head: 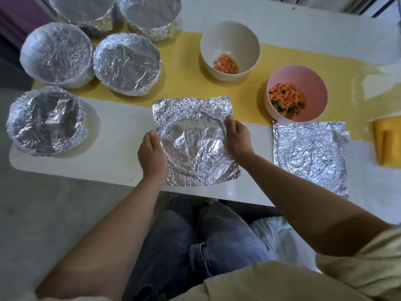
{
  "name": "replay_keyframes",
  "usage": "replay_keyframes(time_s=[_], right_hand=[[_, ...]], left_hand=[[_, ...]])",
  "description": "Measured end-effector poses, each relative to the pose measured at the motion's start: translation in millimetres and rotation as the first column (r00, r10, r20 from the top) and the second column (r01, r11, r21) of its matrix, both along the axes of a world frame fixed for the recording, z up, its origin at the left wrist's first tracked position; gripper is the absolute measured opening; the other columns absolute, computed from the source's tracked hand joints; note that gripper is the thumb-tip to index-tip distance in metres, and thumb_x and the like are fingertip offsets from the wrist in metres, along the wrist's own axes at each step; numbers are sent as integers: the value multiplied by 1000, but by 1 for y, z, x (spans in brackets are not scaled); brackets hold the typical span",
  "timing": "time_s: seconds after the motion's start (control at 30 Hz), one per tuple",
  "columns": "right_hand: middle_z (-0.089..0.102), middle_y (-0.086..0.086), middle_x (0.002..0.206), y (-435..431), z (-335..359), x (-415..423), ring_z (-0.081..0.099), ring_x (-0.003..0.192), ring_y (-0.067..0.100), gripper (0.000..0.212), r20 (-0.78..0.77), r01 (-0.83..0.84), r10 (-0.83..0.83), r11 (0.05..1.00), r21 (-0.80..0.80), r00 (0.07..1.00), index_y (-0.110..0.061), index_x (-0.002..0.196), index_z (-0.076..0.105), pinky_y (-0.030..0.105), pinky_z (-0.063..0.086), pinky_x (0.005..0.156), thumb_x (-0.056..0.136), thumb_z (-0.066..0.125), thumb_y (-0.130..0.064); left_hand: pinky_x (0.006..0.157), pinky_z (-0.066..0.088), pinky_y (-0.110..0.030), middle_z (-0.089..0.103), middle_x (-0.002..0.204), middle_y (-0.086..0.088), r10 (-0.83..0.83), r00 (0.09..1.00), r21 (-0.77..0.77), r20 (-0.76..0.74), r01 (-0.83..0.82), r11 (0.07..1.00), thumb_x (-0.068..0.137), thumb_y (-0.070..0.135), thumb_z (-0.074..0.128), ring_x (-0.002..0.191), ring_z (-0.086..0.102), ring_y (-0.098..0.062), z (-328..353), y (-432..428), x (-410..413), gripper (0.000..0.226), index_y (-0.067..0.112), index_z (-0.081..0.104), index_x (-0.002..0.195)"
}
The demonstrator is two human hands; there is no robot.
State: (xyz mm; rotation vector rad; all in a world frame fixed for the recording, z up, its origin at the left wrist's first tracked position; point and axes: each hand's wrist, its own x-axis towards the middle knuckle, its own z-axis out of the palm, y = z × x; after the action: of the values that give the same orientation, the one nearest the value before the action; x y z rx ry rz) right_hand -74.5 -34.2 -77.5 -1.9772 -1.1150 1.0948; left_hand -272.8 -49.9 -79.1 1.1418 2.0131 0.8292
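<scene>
1. Gripping the foil sheet (195,146) from both sides, my left hand (153,156) and right hand (238,139) had their fingers curled round its left and right flanks, over a round shape I could not see beneath.
2. The sheet sat at the middle of the table (112,127), by its near edge, facing up. It was roughly square with no clear long axis, turned slightly so its near right corner pointed toward that edge.
3. Its far edge stood up crumpled; the near one lay flatter.
4. Open tabletop lay to the left, before a foil-covered bowl (45,124). A spare foil sheet (310,155) lay near on the right, with a pink bowl (312,83) just beyond it.
</scene>
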Motion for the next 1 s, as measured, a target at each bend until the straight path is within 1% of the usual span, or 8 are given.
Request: replay_keyframes(time_s=[0.1, 0.2, 0.27, 0.33, 0.47, 0.7, 0.83, 1.0], right_hand=[[68, 16, 101, 1, 0, 1, 62, 96, 23, 48, -176, 38, -51, 996, -75, 983, -2, 102, 66, 36, 46, 84, 105, 34, -37], [57, 15, 135, 3, -2, 4, 54, 121, 21, 55, -309, 72, -121, 983, -167, 943, 1, 138, 47, 33, 42, 103, 104, 38, -41], [73, 7, 95, 3, -3, 5, 65, 82, 7, 54, -349, 75, -154, 971, -228, 924, -3, 140, 45, 24, 51, 75, 103, 39, -42], [45, -4, 45, 3, -4, 6, 39, 36, 4, 56, -368, 65, -178, 952, -299, 913, -8, 143, 42, 20, 34, 42, 102, 40, -46], [53, 16, 53, 2, -11, 7, 35, 44, 18, 61, -419, 64, -193, 951, -303, 887, -10, 141, 46, 24, 36, 48, 98, 44, -53], [58, 2, 93, -3, 3, 3, 55, 79, 16, 28, 170, 96, -116, 987, 125, 979, -8, 120, 50, 32, 42, 72, 101, 43, -28], [48, 15, 134, -6, 9, -1, 48, 121, 27, 38, 476, -296, 76, 864, 407, 876, -1, 132, 47, 36, 39, 102, 100, 44, -22], [29, 14, 156, 2, -2, -15, 28, 144, 25, 56, 565, -592, 368, 755, 281, 738, -1, 148, 31, 37, 25, 117, 101, 36, -31]], left_hand=[[74, 37, -39, 61, 94, -26, -10, 1000, -24, 23, 11, 1000, 107, 24, 27, 91, 55, -39, -4, 1, -3, 44, -8, 56, 100], [61, 25, -31, 42, 66, -1, -38, 997, -47, 62, 41, 998, 107, 24, 27, 62, 41, -17, -1, 1, -3, 38, 9, 43, 76], [56, 26, -29, 36, 64, 3, -41, 994, -62, 98, 48, 997, 107, 26, 27, 58, 34, -10, -3, 1, -3, 41, 19, 37, 68], [55, 27, -26, 35, 63, 2, -38, 992, -64, 122, 46, 997, 107, 27, 27, 57, 33, -10, -3, 1, -2, 42, 21, 36, 67], [57, 28, -30, 36, 62, -1, -40, 988, -61, 151, 50, 997, 107, 29, 28, 58, 34, -15, -7, 3, -5, 42, 20, 36, 67], [79, 38, -39, 57, 104, -11, 111, 956, 77, -272, -93, 993, 100, 28, 39, 98, 55, -34, 2, 1, -5, 28, 5, 52, 108], [103, 33, -43, 51, 133, -17, -138, 836, 276, -530, 324, 905, 95, 27, 42, 124, 45, -32, 15, 8, 6, 36, 4, 54, 120], [119, 21, -47, 30, 157, -13, -486, 622, 92, -614, 668, 739, 102, 40, 15, 147, 25, -28, 8, 21, 20, 61, 5, 36, 148]])
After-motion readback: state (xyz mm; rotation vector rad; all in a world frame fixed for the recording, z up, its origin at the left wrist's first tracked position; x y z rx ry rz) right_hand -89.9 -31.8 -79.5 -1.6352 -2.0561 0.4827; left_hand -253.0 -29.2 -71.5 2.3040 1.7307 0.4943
